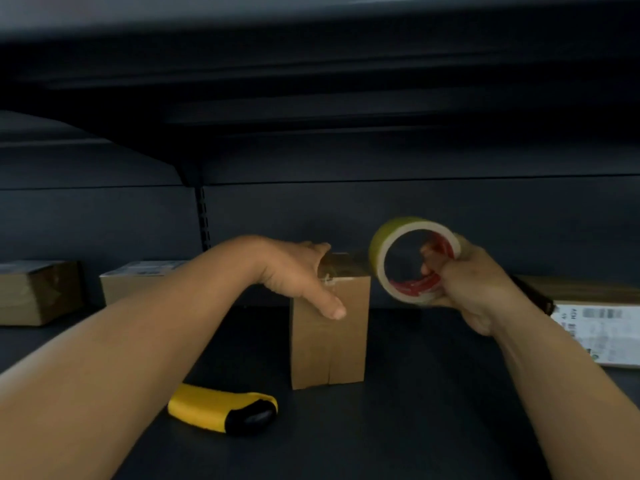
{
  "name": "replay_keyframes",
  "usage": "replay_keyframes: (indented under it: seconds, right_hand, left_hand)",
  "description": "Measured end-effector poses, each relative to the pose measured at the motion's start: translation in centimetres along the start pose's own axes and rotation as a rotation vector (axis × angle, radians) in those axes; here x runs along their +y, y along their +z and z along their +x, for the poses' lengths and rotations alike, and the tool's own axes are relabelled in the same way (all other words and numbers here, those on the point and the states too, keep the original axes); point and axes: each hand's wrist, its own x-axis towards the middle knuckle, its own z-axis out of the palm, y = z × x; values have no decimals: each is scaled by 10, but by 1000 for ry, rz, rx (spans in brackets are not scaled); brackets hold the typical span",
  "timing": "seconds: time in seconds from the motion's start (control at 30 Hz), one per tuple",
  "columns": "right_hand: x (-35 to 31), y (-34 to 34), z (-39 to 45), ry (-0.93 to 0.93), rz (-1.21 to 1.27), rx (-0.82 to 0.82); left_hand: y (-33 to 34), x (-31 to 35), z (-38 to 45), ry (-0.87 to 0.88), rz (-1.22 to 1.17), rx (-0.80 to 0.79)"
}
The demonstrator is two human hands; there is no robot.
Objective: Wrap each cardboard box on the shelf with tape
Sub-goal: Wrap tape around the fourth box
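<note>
A tall brown cardboard box (332, 337) stands upright in the middle of the dark shelf (433, 410). My left hand (298, 271) grips its top left corner, thumb down the front face and fingers over the top, where a crumpled end of clear tape shows. My right hand (474, 282) holds a roll of tape (408, 258) just right of the box's top, fingers curled through its core. The roll is yellowish with a white rim and a red inner lining.
A yellow and black utility knife (225, 408) lies on the shelf in front of the box, to its left. Two cardboard boxes (38, 292) (138, 282) sit at the back left. A box with a white label (599, 327) lies at the right. Another shelf hangs overhead.
</note>
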Motion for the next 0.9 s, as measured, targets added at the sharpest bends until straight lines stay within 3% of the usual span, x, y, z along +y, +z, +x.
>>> replay_keyframes:
  seconds: [0.23,0.6,0.8,0.9]
  right_hand:
    - [-17,9,1,-246,68,147]
    - [1,3,-4,-115,-126,41]
    - [6,7,-5,-49,-147,-52]
    - [7,6,-4,-51,-139,-67]
  left_hand:
    - [6,-3,0,28,-138,57]
    - [7,-5,-1,25,-146,44]
    - [-6,15,0,-43,200,-50]
    - [-6,32,10,14,174,-62]
